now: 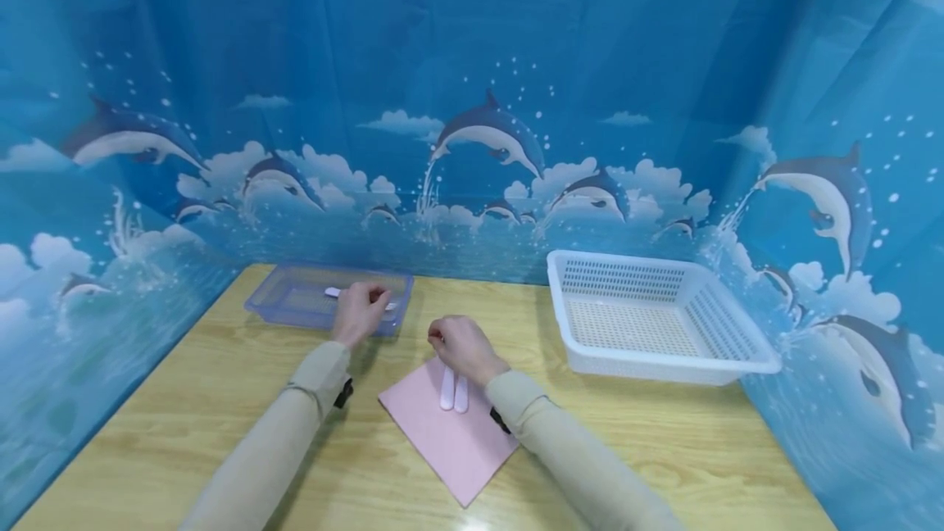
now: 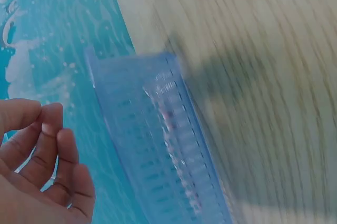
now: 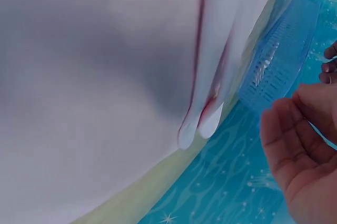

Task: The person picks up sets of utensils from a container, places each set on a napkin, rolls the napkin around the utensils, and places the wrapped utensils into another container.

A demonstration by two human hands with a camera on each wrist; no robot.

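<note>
Two white flat sticks (image 1: 453, 392) lie side by side on a pink napkin (image 1: 450, 437). My right hand (image 1: 457, 347) hovers over their far ends with loosely curled fingers and holds nothing; in the right wrist view the sticks' rounded ends (image 3: 199, 124) lie free of the hand (image 3: 303, 145). My left hand (image 1: 360, 310) is over the blue perforated tray (image 1: 280, 301), where another white stick (image 1: 333, 292) lies partly hidden behind it. In the left wrist view its fingers (image 2: 47, 150) curl toward the thumb with nothing between them, above the tray (image 2: 158, 140).
A white perforated basket (image 1: 664, 367) stands at the right of the wooden table (image 1: 664, 449). A blue dolphin-print curtain (image 1: 472, 105) closes off the back and both sides of the table.
</note>
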